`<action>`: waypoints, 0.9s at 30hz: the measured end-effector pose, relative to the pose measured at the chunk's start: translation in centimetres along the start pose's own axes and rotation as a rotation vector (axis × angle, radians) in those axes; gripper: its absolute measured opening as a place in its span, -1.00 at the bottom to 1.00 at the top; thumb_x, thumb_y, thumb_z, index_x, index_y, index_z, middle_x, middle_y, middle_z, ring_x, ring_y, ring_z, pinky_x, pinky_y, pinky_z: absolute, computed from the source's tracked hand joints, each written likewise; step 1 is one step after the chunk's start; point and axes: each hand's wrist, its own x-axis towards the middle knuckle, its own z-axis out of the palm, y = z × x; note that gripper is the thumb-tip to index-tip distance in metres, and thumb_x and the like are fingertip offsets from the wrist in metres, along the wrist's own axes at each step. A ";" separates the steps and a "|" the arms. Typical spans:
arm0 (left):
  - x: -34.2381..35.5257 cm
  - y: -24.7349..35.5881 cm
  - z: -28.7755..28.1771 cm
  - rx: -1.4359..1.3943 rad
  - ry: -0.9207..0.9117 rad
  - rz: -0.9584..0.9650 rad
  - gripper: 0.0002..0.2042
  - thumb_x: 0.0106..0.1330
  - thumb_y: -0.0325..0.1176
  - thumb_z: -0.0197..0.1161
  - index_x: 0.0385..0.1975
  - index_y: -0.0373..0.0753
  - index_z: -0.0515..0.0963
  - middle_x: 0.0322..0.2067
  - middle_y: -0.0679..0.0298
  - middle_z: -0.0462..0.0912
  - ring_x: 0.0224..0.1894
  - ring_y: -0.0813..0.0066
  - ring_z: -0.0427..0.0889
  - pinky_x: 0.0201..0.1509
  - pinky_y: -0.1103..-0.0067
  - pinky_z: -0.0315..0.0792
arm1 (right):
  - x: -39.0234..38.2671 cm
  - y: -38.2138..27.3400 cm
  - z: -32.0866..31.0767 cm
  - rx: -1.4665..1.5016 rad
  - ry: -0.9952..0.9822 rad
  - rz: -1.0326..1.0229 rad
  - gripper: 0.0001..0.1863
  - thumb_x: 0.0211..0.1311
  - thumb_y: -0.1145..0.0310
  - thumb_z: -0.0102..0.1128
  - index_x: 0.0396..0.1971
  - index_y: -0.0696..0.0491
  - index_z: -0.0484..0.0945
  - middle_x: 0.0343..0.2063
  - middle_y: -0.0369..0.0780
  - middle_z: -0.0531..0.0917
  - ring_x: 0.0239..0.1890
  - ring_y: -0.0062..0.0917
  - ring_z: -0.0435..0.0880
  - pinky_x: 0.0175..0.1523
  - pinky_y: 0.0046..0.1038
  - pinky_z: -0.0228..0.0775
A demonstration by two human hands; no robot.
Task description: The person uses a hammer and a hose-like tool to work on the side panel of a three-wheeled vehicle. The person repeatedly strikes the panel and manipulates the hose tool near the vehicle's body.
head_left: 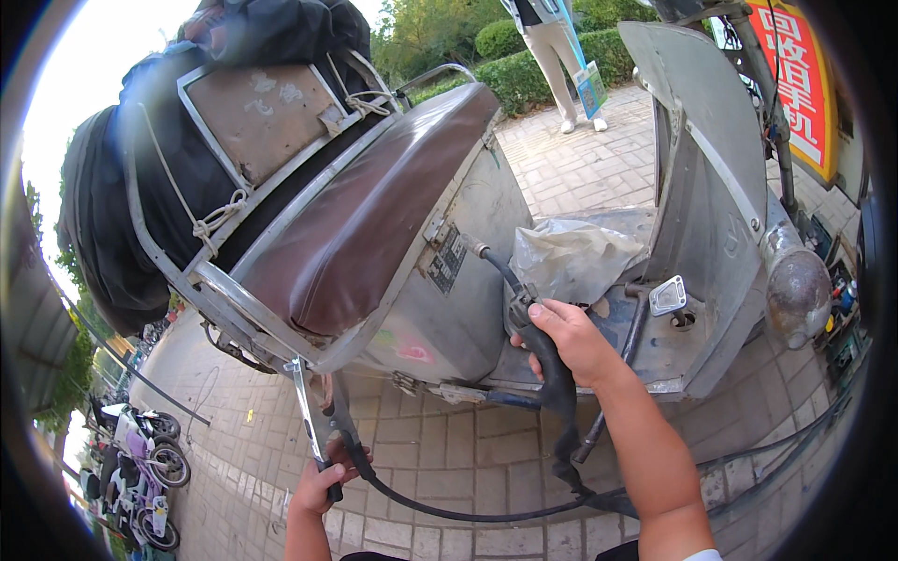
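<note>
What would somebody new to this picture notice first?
Probably the brown padded seat, across the upper middle on a metal-bodied vehicle. Next, the red sign at upper right. Just below centre, the right hand grips a black hose; lower left, the left hand grips a metal tool.

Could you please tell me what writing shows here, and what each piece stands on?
Red sign with a yellow edge: large white characters, clear enough to read, though I won't copy them.
Dark label on the grey seat box: too small to read.
Hanging blue-green card: too small to read.
Grey front panel: a faint mark, unclear.
</note>
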 end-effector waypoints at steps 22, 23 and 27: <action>-0.3 0.0 0.2 0.099 -0.011 -0.035 -0.14 0.04 0.04 0.41 0.29 -0.39 0.32 0.12 0.01 0.55 0.15 0.14 0.57 0.25 0.23 0.40 | 0.6 0.5 0.6 -0.080 0.022 -0.080 -0.59 0.48 0.07 -0.01 -0.20 0.19 0.47 -0.39 -0.10 0.65 -0.70 -0.57 0.53 -0.65 -0.52 0.41; -0.4 -0.1 0.1 0.097 0.005 -0.035 -0.14 0.04 0.03 0.41 0.29 -0.39 0.32 0.12 0.01 0.55 0.15 0.15 0.57 0.24 0.24 0.40 | 0.7 0.5 0.7 -0.072 0.022 -0.083 -0.59 0.48 0.07 -0.01 -0.21 0.19 0.46 -0.39 -0.10 0.65 -0.70 -0.57 0.53 -0.65 -0.52 0.42; -0.3 -0.1 0.5 0.086 0.035 -0.017 -0.15 0.05 -0.01 0.40 0.29 -0.43 0.32 0.07 -0.01 0.59 0.13 0.14 0.58 0.24 0.26 0.41 | 0.5 0.1 0.5 -0.059 0.036 -0.095 -0.59 0.48 0.08 -0.01 -0.21 0.20 0.46 -0.39 -0.10 0.66 -0.69 -0.58 0.54 -0.65 -0.52 0.43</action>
